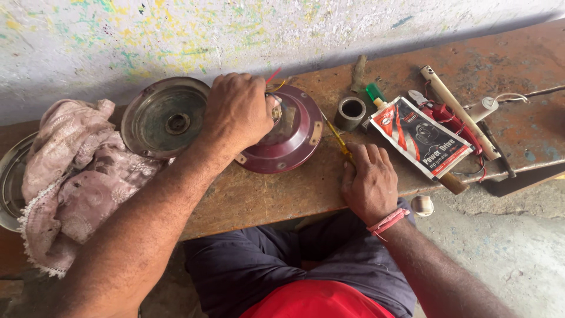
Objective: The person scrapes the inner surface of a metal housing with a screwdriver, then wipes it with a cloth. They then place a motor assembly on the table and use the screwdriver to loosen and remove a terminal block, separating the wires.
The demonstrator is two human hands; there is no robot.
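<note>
Maroon cover under left hand; metal ring beside.

Maroon round cover centre; grey metal dish at nine o'clock; pink floral cloth beyond; yellow-handled screwdriver at three o'clock

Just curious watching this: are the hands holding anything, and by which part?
The right hand grips a yellow-handled screwdriver by its handle. The left hand rests on top of the maroon round housing; a firm grip cannot be told.

grey metal cover | pink cloth | steel ring | grease pouch | red pliers
</note>
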